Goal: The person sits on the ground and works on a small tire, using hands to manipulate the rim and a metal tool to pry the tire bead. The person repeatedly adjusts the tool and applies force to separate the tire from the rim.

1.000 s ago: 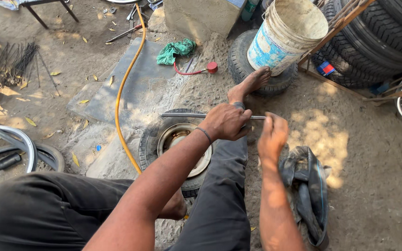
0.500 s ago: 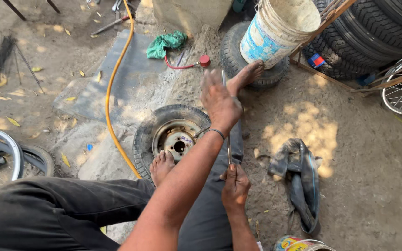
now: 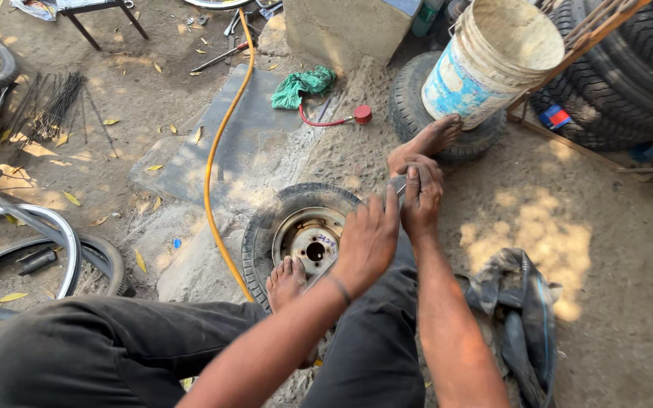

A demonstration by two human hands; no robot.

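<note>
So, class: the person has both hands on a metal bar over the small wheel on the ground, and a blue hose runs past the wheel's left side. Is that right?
One detail is wrong: the hose is yellow-orange, not blue, as the head view shows. The rest stands: the left hand and right hand are both on the metal bar over the small wheel.

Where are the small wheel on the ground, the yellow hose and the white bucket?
small wheel (image 3: 313, 240): head view, on its metal rim.
yellow hose (image 3: 208, 170): head view, mid-length on the ground.
white bucket (image 3: 468, 72): head view, on its outer wall.
</note>
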